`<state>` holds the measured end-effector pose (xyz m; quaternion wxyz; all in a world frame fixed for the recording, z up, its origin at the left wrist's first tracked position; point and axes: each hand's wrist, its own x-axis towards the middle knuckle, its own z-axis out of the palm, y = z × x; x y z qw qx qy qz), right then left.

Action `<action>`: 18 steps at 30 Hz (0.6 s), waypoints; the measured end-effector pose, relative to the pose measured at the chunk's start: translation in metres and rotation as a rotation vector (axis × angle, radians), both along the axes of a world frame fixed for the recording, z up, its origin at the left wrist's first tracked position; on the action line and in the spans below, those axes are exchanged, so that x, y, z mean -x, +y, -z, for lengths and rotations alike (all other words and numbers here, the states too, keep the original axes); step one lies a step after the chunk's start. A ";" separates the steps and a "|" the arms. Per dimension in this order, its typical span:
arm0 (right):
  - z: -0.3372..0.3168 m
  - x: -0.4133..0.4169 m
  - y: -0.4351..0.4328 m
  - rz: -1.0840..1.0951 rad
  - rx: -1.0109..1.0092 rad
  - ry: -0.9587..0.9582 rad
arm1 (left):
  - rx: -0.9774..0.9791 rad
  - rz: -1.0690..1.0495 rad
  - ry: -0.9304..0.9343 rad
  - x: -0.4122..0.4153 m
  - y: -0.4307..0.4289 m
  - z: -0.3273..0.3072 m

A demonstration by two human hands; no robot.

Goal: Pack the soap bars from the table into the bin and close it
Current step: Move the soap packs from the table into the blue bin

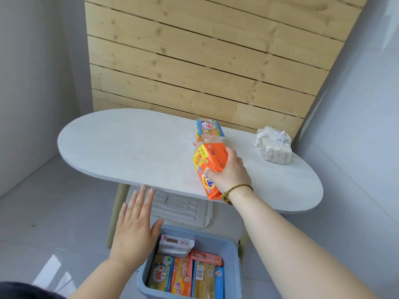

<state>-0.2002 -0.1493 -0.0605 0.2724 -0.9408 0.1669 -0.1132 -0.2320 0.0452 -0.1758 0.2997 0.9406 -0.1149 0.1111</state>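
My right hand (pixel 228 172) grips an orange soap pack (pixel 210 167) lying on the white oval table (pixel 129 152). Just behind it lies a blue-and-green wrapped soap pack (pixel 207 129). A clear-wrapped bundle of pale soap bars (pixel 274 145) sits at the table's right end. On the floor below stands the open blue bin (pixel 234 268), holding several wrapped soap bars (pixel 185 270). My left hand (pixel 136 225) hovers flat and empty, fingers spread, above the bin's left rim.
The bin's white lid (pixel 181 209) leans under the table behind the bin. A wooden slat wall stands behind the table. Grey walls close in on both sides, and a pale table leg (pixel 114 214) stands left of the bin.
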 end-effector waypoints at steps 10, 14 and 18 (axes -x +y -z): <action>0.031 0.098 0.006 -0.205 -0.052 -0.197 | 0.196 0.003 0.312 0.021 -0.011 0.004; 0.068 0.119 0.015 -0.286 0.009 -0.125 | 0.201 -0.046 0.431 0.023 -0.013 0.017; 0.109 0.115 0.019 -0.245 -0.025 0.083 | 0.218 -0.086 0.509 0.021 -0.011 0.036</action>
